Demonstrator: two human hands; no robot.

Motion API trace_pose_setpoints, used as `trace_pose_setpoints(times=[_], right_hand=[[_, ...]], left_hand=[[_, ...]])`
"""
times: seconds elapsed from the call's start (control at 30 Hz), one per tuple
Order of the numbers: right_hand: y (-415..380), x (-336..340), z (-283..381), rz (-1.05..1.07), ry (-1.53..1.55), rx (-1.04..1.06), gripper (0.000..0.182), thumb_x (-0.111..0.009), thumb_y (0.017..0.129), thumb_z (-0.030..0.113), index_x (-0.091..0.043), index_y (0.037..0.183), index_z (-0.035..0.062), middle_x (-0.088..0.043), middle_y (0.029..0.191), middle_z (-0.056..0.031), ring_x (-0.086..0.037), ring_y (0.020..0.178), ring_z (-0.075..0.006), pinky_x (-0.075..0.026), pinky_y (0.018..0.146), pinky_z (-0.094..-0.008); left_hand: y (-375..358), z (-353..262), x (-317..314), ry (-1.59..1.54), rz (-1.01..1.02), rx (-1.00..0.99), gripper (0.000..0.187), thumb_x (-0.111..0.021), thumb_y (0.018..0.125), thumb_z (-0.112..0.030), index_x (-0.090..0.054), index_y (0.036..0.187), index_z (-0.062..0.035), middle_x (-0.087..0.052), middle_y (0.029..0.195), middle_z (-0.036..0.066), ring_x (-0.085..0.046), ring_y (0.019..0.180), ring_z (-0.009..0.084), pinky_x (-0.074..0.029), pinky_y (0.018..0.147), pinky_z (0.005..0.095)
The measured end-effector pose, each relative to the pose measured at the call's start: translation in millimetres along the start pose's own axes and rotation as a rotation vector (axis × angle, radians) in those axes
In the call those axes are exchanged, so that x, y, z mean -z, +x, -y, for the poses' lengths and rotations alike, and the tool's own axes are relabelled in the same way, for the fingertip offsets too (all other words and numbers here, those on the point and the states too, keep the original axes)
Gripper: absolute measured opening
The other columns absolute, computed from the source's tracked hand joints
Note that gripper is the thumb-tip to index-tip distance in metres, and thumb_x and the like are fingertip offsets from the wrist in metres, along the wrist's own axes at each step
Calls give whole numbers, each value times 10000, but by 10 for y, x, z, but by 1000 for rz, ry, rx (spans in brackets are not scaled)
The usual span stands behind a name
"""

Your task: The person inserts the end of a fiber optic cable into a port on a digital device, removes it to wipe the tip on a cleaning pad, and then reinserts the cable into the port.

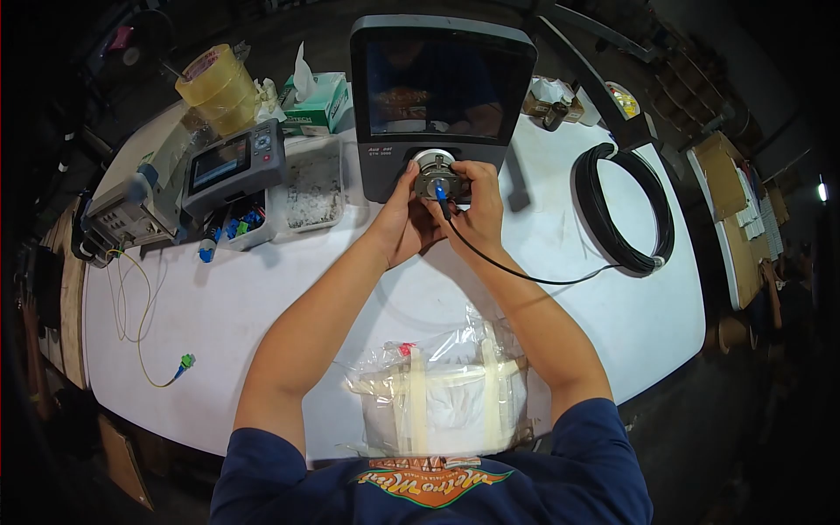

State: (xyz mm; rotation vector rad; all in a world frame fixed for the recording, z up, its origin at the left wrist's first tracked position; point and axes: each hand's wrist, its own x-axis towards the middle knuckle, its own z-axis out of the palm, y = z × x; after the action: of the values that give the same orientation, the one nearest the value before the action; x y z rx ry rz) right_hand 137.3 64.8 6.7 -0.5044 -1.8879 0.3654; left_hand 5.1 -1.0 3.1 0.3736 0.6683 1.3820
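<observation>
A round metal connector holder (426,185) sits at the front of a black-screened inspection device (437,87). My left hand (402,214) curls its fingers around the holder's left and lower side. From the right, my right hand (479,197) grips the same holder, its fingers at the rim. Between the hands a blue fibre connector (440,188) points into the holder's face. A black cable (516,275) runs from that connector, over my right forearm, to a coil of black cable (623,210) on the right. Some fingertips are hidden behind the holder.
A clear bag with white contents (446,402) lies near my body. On the left are a handheld tester (232,166), a bin of connectors (248,229), a tray (315,188), tape rolls (214,87), a tissue box (317,105) and a yellow fibre lead (140,328). A small bottle (556,114) stands back right.
</observation>
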Motion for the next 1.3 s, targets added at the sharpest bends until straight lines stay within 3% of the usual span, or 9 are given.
trace_pose_setpoints(times=[0.07, 0.13, 0.47, 0.53, 0.7, 0.77, 0.8, 0.93, 1.3], right_hand=[[-6, 8, -4, -5, 3, -2, 547, -862, 755, 127, -577, 1217, 60, -593, 1140, -143, -668, 939, -327, -570, 770, -378], [-1, 14, 10, 5, -6, -10, 555, -867, 750, 131, -574, 1215, 60, -593, 1140, -141, -669, 938, -323, -570, 768, -378], [-24, 13, -3, 31, 8, -53, 560, -870, 752, 139, -572, 1218, 49, -591, 1144, -144, -660, 965, -326, -564, 791, -378], [-24, 31, -1, 16, 4, 19, 602, -876, 739, 130, -569, 1249, 37, -589, 1184, -150, -643, 1028, -341, -559, 825, -382], [7, 95, 56, 37, 8, 127, 704, -873, 747, 75, -534, 1362, 21, -542, 1306, -159, -593, 1148, -304, -525, 917, -357], [7, 96, 74, 56, 5, 146, 737, -862, 743, 70, -528, 1398, 23, -534, 1347, -167, -580, 1196, -325, -521, 950, -369], [6, 87, 84, 59, 12, 139, 751, -849, 717, 51, -536, 1399, 25, -548, 1343, -170, -582, 1185, -350, -521, 962, -390], [28, 81, 106, 63, 11, 169, 764, -812, 694, 6, -544, 1410, 23, -556, 1353, -176, -572, 1194, -376, -515, 989, -418], [-12, 99, 75, 96, 60, 148, 724, -813, 760, 47, -555, 1437, 28, -535, 1405, -176, -550, 1270, -350, -487, 1045, -411]], left_hand=[[1, 4, -9, 5, 7, -4, 777, -532, 936, -772, -585, 1264, -70, -630, 1073, 76, -640, 994, 193, -550, 949, 397], [-3, -3, -15, -5, -3, 1, 663, -499, 968, -744, -594, 1274, -164, -650, 1078, 28, -630, 962, 174, -524, 930, 401], [-54, 62, -85, 0, -92, -57, 670, -503, 994, -704, -587, 1287, -107, -650, 1084, 77, -656, 965, 194, -567, 917, 393], [-92, 142, -111, 31, -217, -238, 466, -483, 1068, -559, -586, 1211, -127, -637, 1068, 35, -649, 968, 158, -568, 891, 394], [-119, 156, 52, 451, -304, -656, 362, -437, 1113, -387, -570, 1165, -54, -619, 1108, 69, -633, 1035, 163, -537, 953, 373], [-132, 117, -25, 847, -241, -1226, 357, -463, 1108, -324, -579, 1214, -4, -609, 1207, 127, -613, 1095, 206, -503, 967, 343], [-133, 117, -21, 880, -182, -1252, 387, -470, 1099, -317, -570, 1271, 14, -571, 1325, 160, -541, 1265, 255, -413, 1104, 380], [-144, 140, -34, 969, -113, -1254, 492, -466, 1093, -384, -546, 1366, 17, -563, 1399, 167, -497, 1363, 295, -366, 1158, 406], [-138, 155, -46, 883, -59, -1194, 547, -453, 1096, -435, -529, 1381, 26, -564, 1405, 178, -517, 1349, 278, -379, 1151, 393]])
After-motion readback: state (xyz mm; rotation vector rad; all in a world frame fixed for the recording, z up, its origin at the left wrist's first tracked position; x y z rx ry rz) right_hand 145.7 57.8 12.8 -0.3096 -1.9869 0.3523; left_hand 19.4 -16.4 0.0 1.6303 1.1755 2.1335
